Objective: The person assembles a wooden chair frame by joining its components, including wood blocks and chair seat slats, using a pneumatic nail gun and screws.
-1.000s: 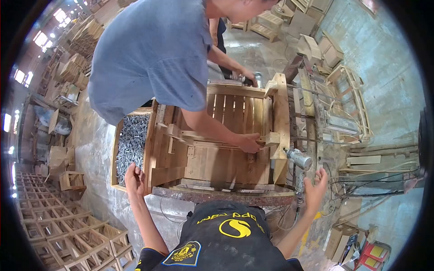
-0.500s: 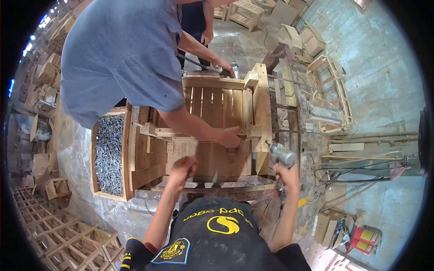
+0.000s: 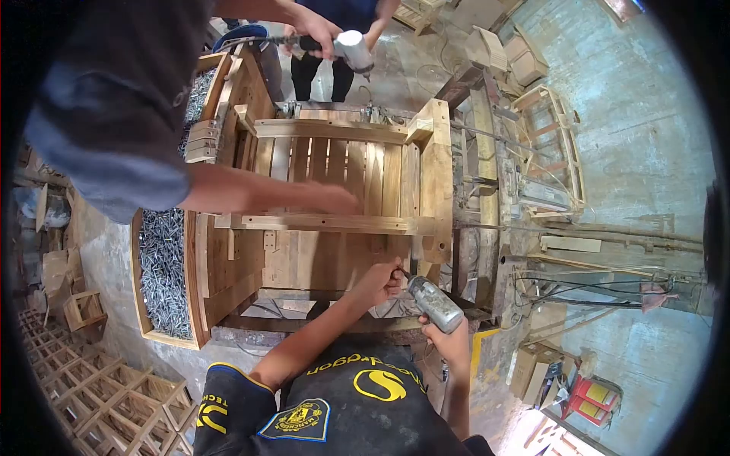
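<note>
My right hand [image 3: 450, 340] grips a silver air screwdriver [image 3: 436, 304] by its handle, and the tool's nose points up and left. Close to that nose my left hand [image 3: 379, 284] is closed, fingers pinched together; what they hold is too small to make out. Both hands are at the near side of a wooden frame [image 3: 327, 223] with slats, lying on a metal-edged workbench. The frame's right end post [image 3: 436, 171] stands just beyond the screwdriver's tip.
A wooden box of screws [image 3: 163, 266] stands left of the frame. Across the bench, a co-worker's arm [image 3: 258, 191] reaches over the frame, blurred, and another air screwdriver [image 3: 353, 52] is held up in a hand. Metal rails [image 3: 487, 190] run along the right. Cardboard boxes [image 3: 532, 372] sit lower right.
My left hand has moved right to the screwdriver's nose. My right hand has brought the screwdriver down and left, away from the post. The co-worker's arm has shifted left; the other screwdriver has been lifted.
</note>
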